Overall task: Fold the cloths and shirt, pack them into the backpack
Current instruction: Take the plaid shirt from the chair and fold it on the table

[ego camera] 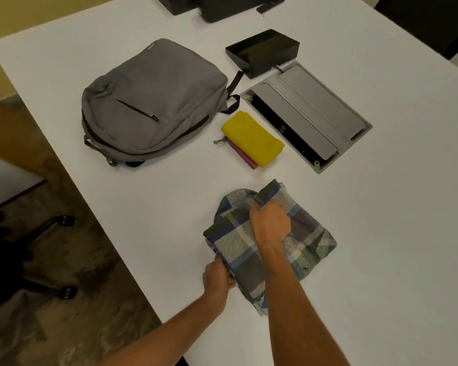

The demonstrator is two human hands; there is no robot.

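The left hand point(217, 280) grips the near left edge of the plaid shirt point(249, 249), its fingers curled under the fabric, while the right hand point(270, 223) rests on top of the shirt with its fingers bunched around a fold near the far edge. The shirt lies partly folded into a rough bundle on the white counter point(143, 202), close to the person — blue, green and cream checks, with one corner trailing toward the near edge.

Farther back on the counter lies the grey backpack point(154, 101), flat on its back with the front pocket zip facing up. Just beside it, to the right, sits a small stack of folded cloths: a yellow cloth point(254, 136) on top, with a pink cloth point(245, 157) showing under its left edge. The stack is apart from the shirt and near the backpack's straps.

Right of the cloths, a grey panel point(312, 112) is set into the counter, and a black box point(265, 51) stands just behind it. On the floor to the left, the base of an office chair point(45, 249) shows — dark legs with wheels.
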